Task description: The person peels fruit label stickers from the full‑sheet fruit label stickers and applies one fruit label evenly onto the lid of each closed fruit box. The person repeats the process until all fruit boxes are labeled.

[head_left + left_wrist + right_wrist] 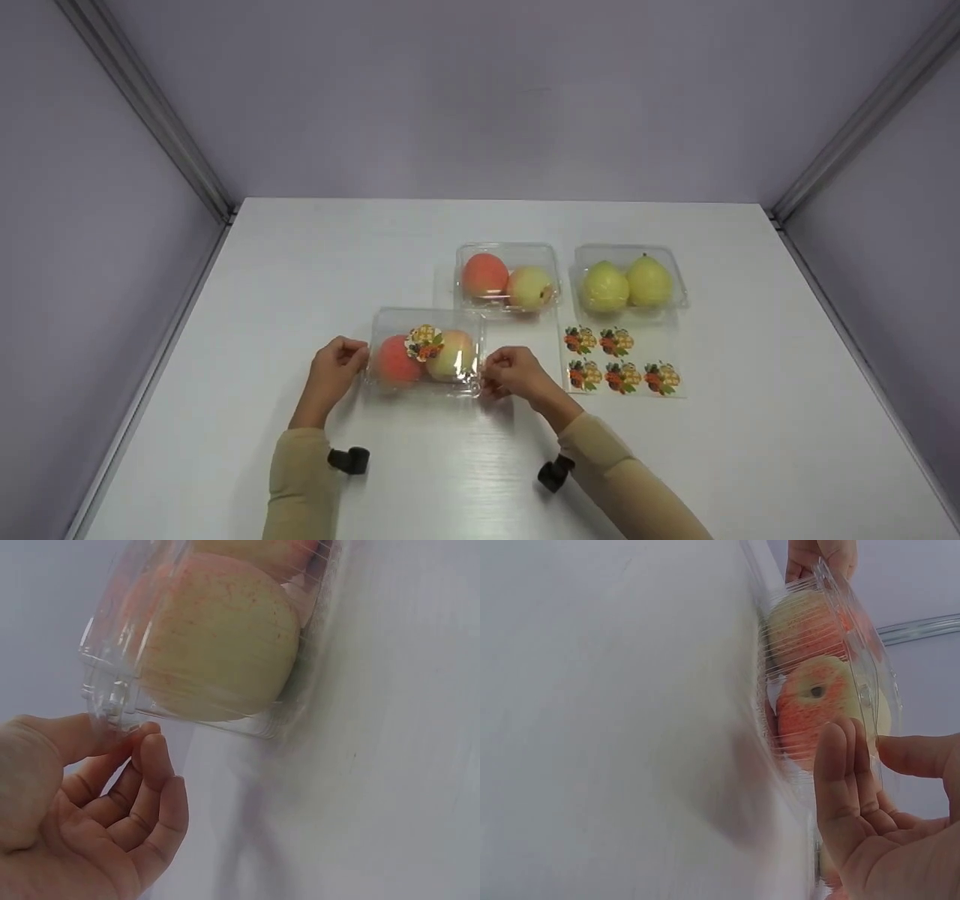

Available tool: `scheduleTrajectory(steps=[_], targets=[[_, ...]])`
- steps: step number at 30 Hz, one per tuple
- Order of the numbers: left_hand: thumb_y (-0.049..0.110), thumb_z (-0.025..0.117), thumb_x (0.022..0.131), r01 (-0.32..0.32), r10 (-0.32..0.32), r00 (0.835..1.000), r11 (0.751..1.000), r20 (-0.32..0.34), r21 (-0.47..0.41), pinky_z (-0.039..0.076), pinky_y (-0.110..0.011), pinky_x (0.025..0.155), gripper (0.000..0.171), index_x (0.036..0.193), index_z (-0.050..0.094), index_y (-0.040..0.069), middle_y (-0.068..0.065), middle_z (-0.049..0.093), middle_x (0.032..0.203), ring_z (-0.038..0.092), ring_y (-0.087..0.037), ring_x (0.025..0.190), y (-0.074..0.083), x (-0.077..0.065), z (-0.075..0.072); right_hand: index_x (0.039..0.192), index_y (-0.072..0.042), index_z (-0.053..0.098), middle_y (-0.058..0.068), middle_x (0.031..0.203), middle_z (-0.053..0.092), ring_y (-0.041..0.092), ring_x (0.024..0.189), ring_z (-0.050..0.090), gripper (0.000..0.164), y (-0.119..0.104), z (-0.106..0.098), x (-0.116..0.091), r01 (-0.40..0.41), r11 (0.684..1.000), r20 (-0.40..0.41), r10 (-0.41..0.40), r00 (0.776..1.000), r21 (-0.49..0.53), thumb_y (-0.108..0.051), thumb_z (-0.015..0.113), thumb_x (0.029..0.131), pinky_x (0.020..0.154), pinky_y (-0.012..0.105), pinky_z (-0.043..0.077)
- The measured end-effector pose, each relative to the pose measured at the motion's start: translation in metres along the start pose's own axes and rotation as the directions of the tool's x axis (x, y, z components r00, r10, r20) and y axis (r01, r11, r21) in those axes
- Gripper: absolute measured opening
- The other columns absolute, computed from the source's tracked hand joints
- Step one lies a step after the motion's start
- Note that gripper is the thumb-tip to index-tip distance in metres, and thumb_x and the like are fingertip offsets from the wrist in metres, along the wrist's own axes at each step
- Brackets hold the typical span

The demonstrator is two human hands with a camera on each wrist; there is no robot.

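Evidently, the clear fruit box [424, 369] lies between the two hands, long axis running left to right and neither hand nearer, the left hand [336, 373] pinching one end's rim, the right hand [519, 373] seemingly pinching the other, though transparent plastic blurs that contact.

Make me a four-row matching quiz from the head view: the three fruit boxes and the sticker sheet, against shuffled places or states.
Things:
1. Stickered fruit box
2. Unstickered fruit box
3. Pear box
4. Sticker sheet

Places or states:
A. Back row, right
B. Bears five fruit stickers
C. Between the left hand and right hand
D. Back row, left

Pairs: 1-C, 2-D, 3-A, 4-B
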State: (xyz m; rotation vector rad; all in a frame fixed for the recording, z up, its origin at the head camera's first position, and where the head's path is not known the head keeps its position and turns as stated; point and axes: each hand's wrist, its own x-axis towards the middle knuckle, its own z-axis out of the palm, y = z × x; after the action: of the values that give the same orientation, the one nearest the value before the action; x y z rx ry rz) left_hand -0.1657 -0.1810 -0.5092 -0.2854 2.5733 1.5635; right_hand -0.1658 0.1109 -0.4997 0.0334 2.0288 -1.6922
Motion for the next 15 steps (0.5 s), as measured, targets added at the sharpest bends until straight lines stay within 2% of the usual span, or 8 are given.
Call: scheduleTrajectory(steps=[8, 15], targets=[[0.013, 0.053, 0.098, -0.009, 0.010, 1.000, 1.000, -0.025, 0.008, 0.051, -0.018, 0.078, 0.020, 0.110, 0.060, -0.003, -0.019, 0.066, 0.109, 0.060, -0.006, 0.088, -0.003, 0.000, -0.005, 0.087, 0.002, 0.057, 0.000, 0.065, 0.061, 0.008, 0.057, 0.063, 0.005, -0.003, 0.008, 0.002, -0.006, 1.000, -0.006, 0.006, 1.000, 0.009, 0.000, 0.054, 0.090, 0.063, 0.031, 0.060], [0.015, 0.052, 0.099, -0.001, 0.003, 0.999, 0.999, -0.037, 0.036, 0.050, -0.019, 0.078, 0.023, 0.112, 0.060, -0.002, -0.020, 0.065, 0.110, 0.060, -0.009, 0.091, -0.005, 0.001, -0.012, 0.087, 0.002, 0.057, 0.000, 0.065, 0.060, 0.008, 0.057, 0.062, 0.005, -0.004, 0.016, 0.007, -0.001, 1.000, -0.010, 0.001, 1.000, 0.006, 0.000, 0.055, 0.090, 0.060, 0.028, 0.059]])
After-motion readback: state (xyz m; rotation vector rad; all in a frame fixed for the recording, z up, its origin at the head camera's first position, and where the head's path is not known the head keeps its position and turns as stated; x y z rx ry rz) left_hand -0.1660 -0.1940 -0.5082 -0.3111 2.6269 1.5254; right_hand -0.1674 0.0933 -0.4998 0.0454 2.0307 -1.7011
